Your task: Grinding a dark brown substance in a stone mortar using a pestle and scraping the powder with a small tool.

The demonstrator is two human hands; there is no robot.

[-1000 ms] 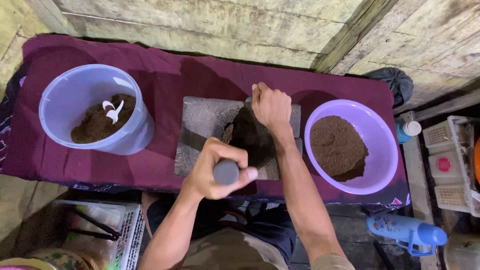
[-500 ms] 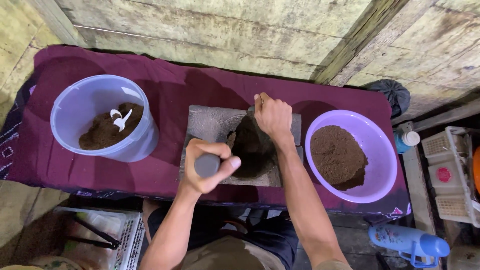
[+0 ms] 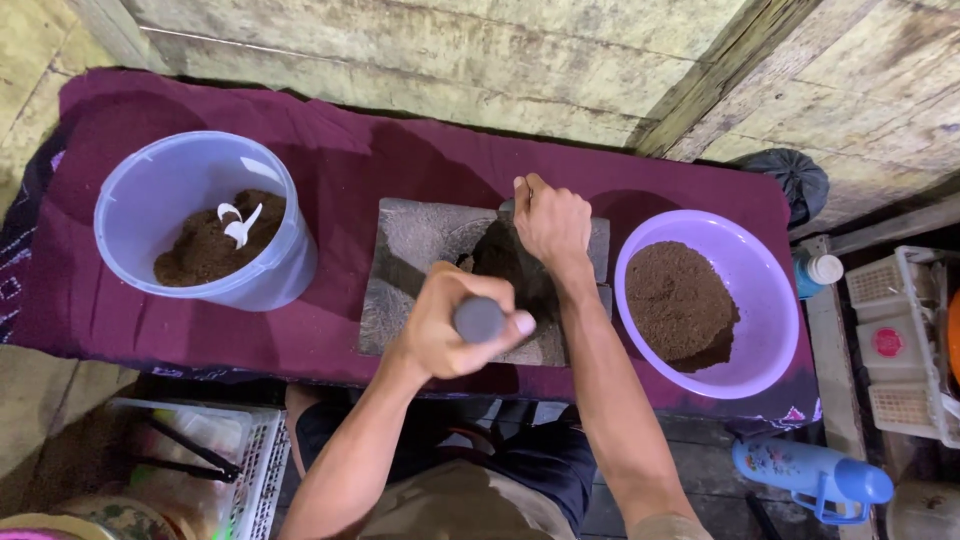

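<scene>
Grinding stone [image 3: 420,245] is lying at the centre of the maroon-covered bench [image 3: 340,160], flanked by a blue bucket [image 3: 160,190] at left and a purple bowl [image 3: 770,300] at right. Left hand [image 3: 450,330] is gripping a grey stone roller [image 3: 480,320], while right hand [image 3: 550,222] is closing on its far end.

A maroon cloth [image 3: 330,160] covers the low table before a weathered plank wall [image 3: 450,50], lit evenly.
</scene>
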